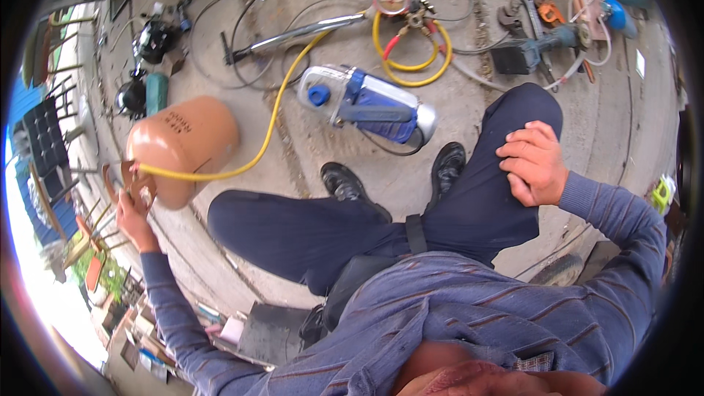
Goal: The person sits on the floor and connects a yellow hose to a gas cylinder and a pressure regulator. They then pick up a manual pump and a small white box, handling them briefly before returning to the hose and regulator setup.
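Observation:
A tan-orange refrigerant cylinder [187,132] lies on its side at my left, its valve end with the brown collar toward me. My left hand [134,216] is closed at that collar and valve; just what part the fingers grip is partly hidden. From the valve a yellow hose [273,121] curves away across the floor to a manifold gauge set [391,1] with a red-rimmed dial. My right hand [535,165] rests on my right knee, fingers loosely bent and holding nothing. Ahead of my shoes stands a blue-and-silver vacuum pump [378,106] with a carrying handle.
A long metal-handled tool [301,34] and black cables lie beyond the pump. Far right are a cordless angle grinder [539,48], adjustable wrenches [526,4] and a blue canister [620,18]. Black compressors [152,40] stand far left, with chairs [51,139] along the left edge.

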{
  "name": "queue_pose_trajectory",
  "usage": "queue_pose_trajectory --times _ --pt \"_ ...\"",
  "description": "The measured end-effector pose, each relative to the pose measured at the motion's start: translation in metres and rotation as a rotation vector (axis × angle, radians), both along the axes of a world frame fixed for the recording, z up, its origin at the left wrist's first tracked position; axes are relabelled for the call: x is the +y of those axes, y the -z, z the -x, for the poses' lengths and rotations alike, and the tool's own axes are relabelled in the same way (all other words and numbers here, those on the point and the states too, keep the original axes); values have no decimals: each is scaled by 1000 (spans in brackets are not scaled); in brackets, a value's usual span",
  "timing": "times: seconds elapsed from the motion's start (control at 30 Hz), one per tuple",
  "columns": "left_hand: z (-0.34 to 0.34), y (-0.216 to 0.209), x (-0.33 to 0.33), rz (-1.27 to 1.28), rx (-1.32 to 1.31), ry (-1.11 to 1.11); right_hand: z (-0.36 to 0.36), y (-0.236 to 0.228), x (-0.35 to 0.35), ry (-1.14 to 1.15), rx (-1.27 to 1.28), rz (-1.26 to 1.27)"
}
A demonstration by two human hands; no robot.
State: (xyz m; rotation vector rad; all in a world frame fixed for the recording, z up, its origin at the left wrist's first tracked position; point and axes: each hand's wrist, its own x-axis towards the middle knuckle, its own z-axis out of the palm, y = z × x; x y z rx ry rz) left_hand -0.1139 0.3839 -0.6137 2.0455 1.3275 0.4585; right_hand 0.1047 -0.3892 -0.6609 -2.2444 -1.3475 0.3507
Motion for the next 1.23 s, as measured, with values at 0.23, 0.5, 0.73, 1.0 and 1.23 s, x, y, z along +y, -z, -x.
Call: queue_pose_trajectory --times 0.23,0.5,0.73,1.0,1.23 --pt "10 10 10 -60 -94 -28 -5 0 13 45 14 -12" --pt "-24 -21 -91 -707 -42 136 -7 -1 14 35 10 -21" --pt "-11 -12 -232 -312 217 1497 -1 2 8 -232 -18 -40" --pt "-5 -37 -247 -128 391 1670 44 -42 -26 -296 -37 91" --pt "14 -87 -255 85 312 1695 55 -148 -23 -312 202 136"
